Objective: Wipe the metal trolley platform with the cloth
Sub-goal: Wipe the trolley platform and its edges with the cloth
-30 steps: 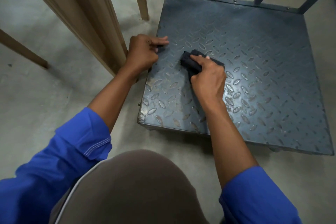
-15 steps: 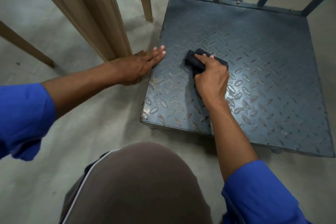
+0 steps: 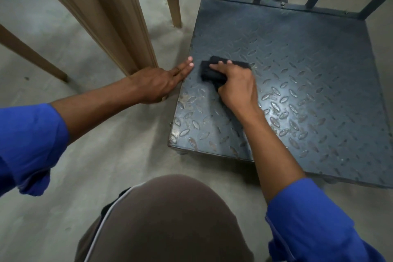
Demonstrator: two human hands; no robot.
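Black cloth point(image 3: 214, 71), gripped by your right hand point(image 3: 238, 88) on the platform point(image 3: 302, 74), has slid closer to your flat left hand point(image 3: 157, 83).

Left hand point(image 3: 157, 85) lies flat, palm down, fingers straight and close together, arm stretched forward. Right hand point(image 3: 238, 87) grips a dark folded cloth point(image 3: 209, 72), fingers curved over its top, cloth showing just beyond the fingertips.

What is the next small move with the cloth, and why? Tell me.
Probably sweep the right hand with the cloth rightward across the platform. The cloth sits pressed near the left edge, most of the tread plate lies to its right, and the left hand rests flat against that edge.
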